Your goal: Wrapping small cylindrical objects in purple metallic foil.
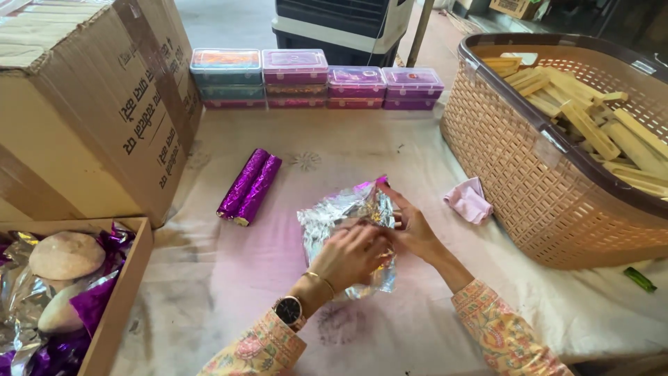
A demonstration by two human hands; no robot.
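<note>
Far left: a big cardboard box (90,104); near it, an open carton (118,299) of purple foil scraps.
Left of centre: two purple foil rolls (249,186) lying side by side.
Centre: silver foil sheet (348,233) on the cloth-covered table (209,292).
Left hand (351,256): fingers curled, pressing on the sheet.
Right hand (410,226): pinching the sheet's far edge.
Right: pink cloth (470,200), then a woven basket (515,174) of wooden sticks.
</note>
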